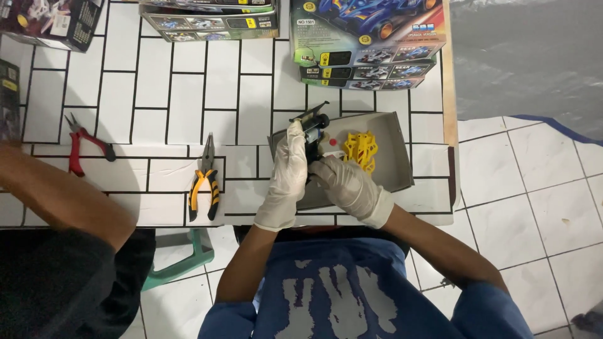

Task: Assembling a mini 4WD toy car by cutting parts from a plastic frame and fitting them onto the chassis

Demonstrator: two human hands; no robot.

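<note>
Left hand (pixel 287 164): gloved in white, its grip clamped on the chassis (pixel 312 129) — a small dark model-car body with a blue-grey motor part, held upright above the tray's near left corner.
Right hand (pixel 347 184): also gloved, fingers curled and together at the chassis's lower end, touching it; what they pinch there I cannot tell.
Tray (pixel 396 150): a shallow grey box lid lying on the table, under both hands.
Yellow parts (pixel 360 149): a cluster of plastic pieces in the tray, just beside the right hand; a small red piece (pixel 333 142) lies between them and the chassis.
Pliers (pixel 205 179): yellow-and-black handles, lying on the table left of the hands, well apart from them.
Red cutters (pixel 81 144): farther left on the table.
Boxes (pixel 367 41): stacked model-car kits at the table's far edge — more to the left.
Table (pixel 163 94): white brick-pattern top.
Other person (pixel 59 194): a bare arm at the left edge, over the table's near side.
</note>
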